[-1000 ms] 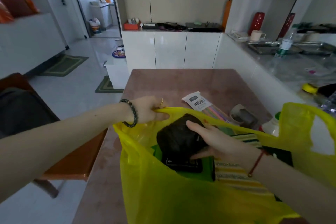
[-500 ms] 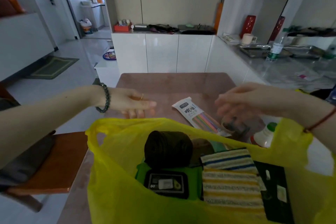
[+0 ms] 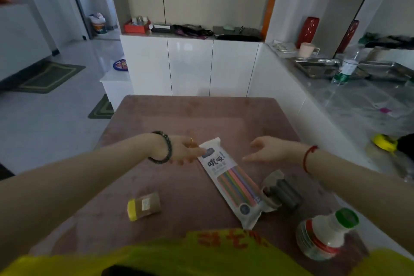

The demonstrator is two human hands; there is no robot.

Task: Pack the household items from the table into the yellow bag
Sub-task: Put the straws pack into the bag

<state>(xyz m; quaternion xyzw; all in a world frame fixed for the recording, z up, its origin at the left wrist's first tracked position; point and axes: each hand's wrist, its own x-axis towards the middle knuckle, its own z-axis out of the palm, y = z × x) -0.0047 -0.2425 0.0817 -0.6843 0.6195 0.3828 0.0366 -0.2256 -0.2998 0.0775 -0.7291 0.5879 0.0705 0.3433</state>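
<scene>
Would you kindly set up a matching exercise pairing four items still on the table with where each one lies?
Items:
1. straw pack
2. brown packet
3. white bottle
4. grey rolls

Places:
A. near right corner
B. alone, left of the straws
C. centre, far end at the left hand
D. against the straws' right side

Pairs: 1-C, 2-B, 3-A, 4-D

A white cabinet (image 3: 190, 65) is seen beyond the far end of the table. On its top, a red box (image 3: 136, 27) is set at the left and dark clutter (image 3: 192, 30) is spread to the right. On the right counter (image 3: 358, 105), a pink mug (image 3: 307, 49), a red vase (image 3: 310, 30), a water bottle (image 3: 346, 67) and steel trays (image 3: 318, 66) are placed. Two green mats (image 3: 48, 77) are laid on the floor at the left.
</scene>
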